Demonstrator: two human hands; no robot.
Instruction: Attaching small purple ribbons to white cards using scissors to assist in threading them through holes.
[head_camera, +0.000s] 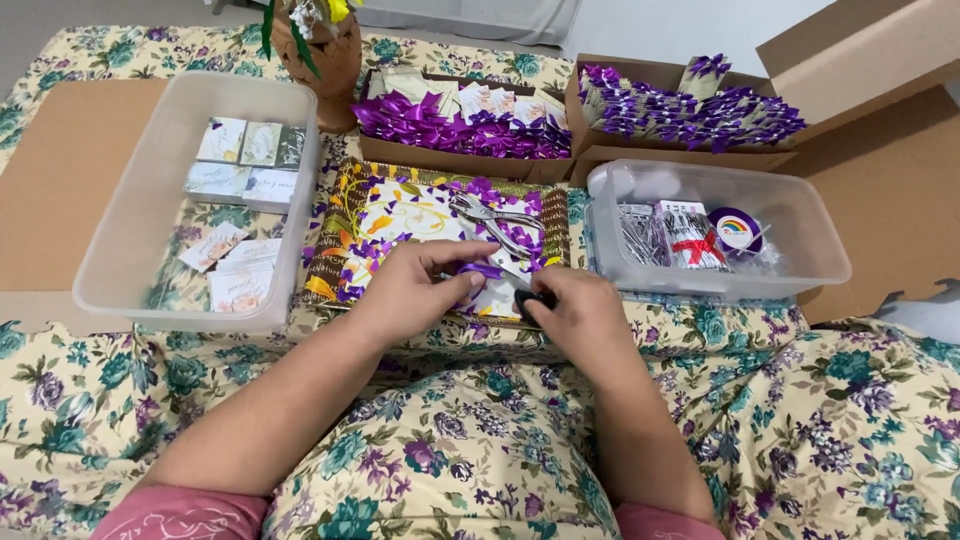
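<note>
both hands meet over the patterned tray (340, 255): the left hand (415, 285) pinches a purple bow (482, 270) against a small card (500, 295), and the right hand (580, 310) grips a small black tool (528, 300), seemingly fastening them. metal pliers (495, 222) lie beyond, then boxes of finished purple bows (450, 125).

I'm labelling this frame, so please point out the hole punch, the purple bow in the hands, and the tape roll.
Hole punch (497, 222), head view, on its metal handles.
Purple bow (482, 270), head view, on its loop.
Tape roll (735, 232), head view, on its round face.
</note>
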